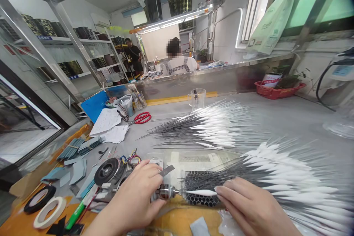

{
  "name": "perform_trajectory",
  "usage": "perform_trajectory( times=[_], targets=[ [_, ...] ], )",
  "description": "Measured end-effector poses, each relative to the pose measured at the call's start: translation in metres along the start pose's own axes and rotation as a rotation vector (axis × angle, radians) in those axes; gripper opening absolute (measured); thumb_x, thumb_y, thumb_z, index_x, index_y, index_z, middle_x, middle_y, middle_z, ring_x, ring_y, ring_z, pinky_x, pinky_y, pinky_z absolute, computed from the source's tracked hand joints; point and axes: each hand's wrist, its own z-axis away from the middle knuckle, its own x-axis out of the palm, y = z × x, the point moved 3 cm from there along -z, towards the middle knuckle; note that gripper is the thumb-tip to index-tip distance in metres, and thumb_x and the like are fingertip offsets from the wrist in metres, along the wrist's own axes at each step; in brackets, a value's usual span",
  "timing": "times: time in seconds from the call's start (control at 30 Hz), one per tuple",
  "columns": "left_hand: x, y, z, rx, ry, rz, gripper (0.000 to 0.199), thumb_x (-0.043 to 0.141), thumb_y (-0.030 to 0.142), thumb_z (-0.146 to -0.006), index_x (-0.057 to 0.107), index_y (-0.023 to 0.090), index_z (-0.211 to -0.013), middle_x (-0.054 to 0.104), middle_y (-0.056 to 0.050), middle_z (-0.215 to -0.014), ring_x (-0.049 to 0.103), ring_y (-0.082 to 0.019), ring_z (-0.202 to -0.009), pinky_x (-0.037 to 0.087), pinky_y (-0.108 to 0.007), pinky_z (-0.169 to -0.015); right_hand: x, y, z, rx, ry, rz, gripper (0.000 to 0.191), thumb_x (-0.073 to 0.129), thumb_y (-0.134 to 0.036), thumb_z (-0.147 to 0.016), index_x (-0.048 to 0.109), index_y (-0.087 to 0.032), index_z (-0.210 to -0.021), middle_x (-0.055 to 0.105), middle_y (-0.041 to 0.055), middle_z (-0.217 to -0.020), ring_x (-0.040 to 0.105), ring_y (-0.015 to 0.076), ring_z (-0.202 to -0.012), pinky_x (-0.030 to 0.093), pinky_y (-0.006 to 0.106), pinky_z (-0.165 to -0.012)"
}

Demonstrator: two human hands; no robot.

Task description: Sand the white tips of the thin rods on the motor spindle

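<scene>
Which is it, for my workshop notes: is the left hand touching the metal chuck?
Touching: the head view shows the left hand closed around the metal chuck, with no gap between them.

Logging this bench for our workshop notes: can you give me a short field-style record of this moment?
left hand: grips a small metal chuck
chuck holds: a white tapered spindle
right hand: fingertips at the spindle's far end
beneath hands: black hexagonal mesh
beside: heaps of dark-stemmed white spindles
also on bench: red-handled scissors, tape rolls
beyond: seated person
</scene>
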Motion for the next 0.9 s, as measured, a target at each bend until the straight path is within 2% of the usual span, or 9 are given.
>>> perform_trajectory(
  times=[0.2,0.37,0.5,0.63,0.77,0.9],
  targets=[
    [0.002,0.002,0.003,-0.004,0.053,0.008,0.011,0.060,0.025,-0.075,0.054,0.022,-0.084,0.062,-0.002,-0.112,0.050,-0.019,-0.116,0.018,-0.045,-0.114,-0.002,-0.002,-0.002,-0.013,0.010,0.020,0.019,0.043,-0.012,-0.093,0.061,-0.017,-0.099,0.056,0.0042,-0.075,0.053,0.0160,-0.067,0.037,0.028,-0.058],
    [0.004,0.005,0.003,-0.027,0.089,-0.030,0.012,0.060,0.021,-0.073,0.052,0.021,-0.082,0.060,-0.004,-0.112,0.049,-0.022,-0.115,0.023,-0.047,-0.111,-0.002,-0.004,-0.005,-0.029,0.017,0.039,0.018,0.044,-0.015,-0.094,0.061,-0.018,-0.101,0.059,0.0048,-0.080,0.055,0.0162,-0.072,0.039,0.028,-0.061],
    [0.002,0.003,0.005,-0.025,0.075,-0.016,0.018,0.064,0.029,-0.073,0.056,0.021,-0.087,0.059,-0.006,-0.115,0.049,-0.025,-0.113,0.029,-0.048,-0.107,0.002,-0.004,-0.005,-0.032,-0.010,0.023,0.020,0.041,-0.014,-0.095,0.061,-0.017,-0.100,0.059,0.0050,-0.080,0.055,0.0156,-0.072,0.040,0.027,-0.062],
    [-0.003,0.006,0.007,0.004,0.054,0.002,0.030,0.062,0.040,-0.077,0.062,0.020,-0.099,0.059,-0.011,-0.122,0.048,-0.028,-0.118,0.029,-0.050,-0.107,0.004,0.000,-0.002,-0.004,-0.044,0.035,0.022,0.039,-0.015,-0.096,0.061,-0.018,-0.097,0.056,0.0036,-0.076,0.053,0.0154,-0.070,0.038,0.028,-0.061],
    [-0.002,0.029,-0.005,0.080,0.084,-0.019,0.030,0.055,0.039,-0.085,0.062,0.019,-0.106,0.064,-0.009,-0.117,0.049,-0.028,-0.119,0.028,-0.051,-0.107,0.000,0.001,-0.005,0.004,-0.098,0.042,0.020,0.039,-0.016,-0.096,0.059,-0.020,-0.098,0.056,0.0028,-0.078,0.053,0.0163,-0.070,0.036,0.028,-0.061],
    [0.012,0.066,-0.031,0.247,0.058,-0.025,0.033,0.057,0.039,-0.085,0.062,0.014,-0.107,0.067,-0.014,-0.107,0.053,-0.032,-0.114,0.032,-0.052,-0.103,-0.004,-0.001,-0.013,-0.013,-0.202,0.084,0.020,0.040,-0.016,-0.094,0.058,-0.021,-0.088,0.054,0.0014,-0.073,0.051,0.0171,-0.065,0.034,0.029,-0.057]
  ],
)
